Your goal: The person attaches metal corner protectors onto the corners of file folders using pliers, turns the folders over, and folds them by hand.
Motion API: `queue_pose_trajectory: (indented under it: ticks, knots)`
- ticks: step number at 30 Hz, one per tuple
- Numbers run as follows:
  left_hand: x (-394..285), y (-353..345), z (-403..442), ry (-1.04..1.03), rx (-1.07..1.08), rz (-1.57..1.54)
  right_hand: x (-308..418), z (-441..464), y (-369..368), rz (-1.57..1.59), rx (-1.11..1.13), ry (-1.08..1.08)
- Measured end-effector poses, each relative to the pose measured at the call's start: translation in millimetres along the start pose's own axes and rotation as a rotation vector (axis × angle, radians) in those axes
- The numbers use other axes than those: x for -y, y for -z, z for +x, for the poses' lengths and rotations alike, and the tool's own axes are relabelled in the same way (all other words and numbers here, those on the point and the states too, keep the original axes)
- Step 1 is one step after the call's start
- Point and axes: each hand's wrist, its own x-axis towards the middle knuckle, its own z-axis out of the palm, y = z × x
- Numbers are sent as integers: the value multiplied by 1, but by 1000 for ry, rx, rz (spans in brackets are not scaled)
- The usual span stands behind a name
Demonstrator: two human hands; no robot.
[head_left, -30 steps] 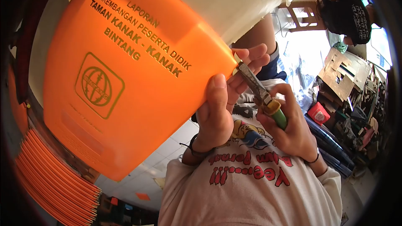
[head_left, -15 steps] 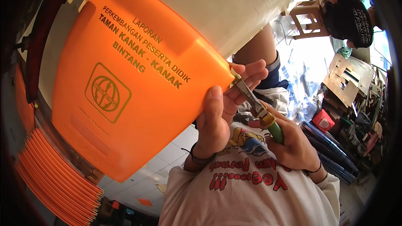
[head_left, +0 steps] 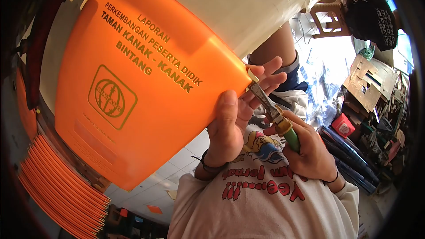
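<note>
Orange folder [head_left: 150,90]: broad, blocking the way left of the left hand [head_left: 228,126]. Pliers [head_left: 267,100]: bridging folder corner and right hand [head_left: 307,148]. Open gap: between folder's lower edge and shirt [head_left: 261,208]. Orange stack [head_left: 64,186]: barring lower left.

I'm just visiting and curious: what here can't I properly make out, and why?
All in the head view:
Underside of the orange cover: turned away from the camera.
Part of the hand tool's green handle: covered by the right hand.
Writing on another person's black clothing: too small.
Lower end of the orange stack: lost at the picture's dark border.
</note>
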Motion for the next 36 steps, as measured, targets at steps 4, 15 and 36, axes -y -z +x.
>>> queue_pose_trajectory:
  ticks: [4, 15, 36]
  knots:
    - [0, -3, -1, 15, -24, -23, -4, 1, -5, -10, -17, 12]
    - [-4, -4, -1, 28, -37, 11, -9, 2, -9, 36, -55, 52]
    - [-2, -1, 0, 3, -16, -18, -6, 4, -12, 29, -81, 16]
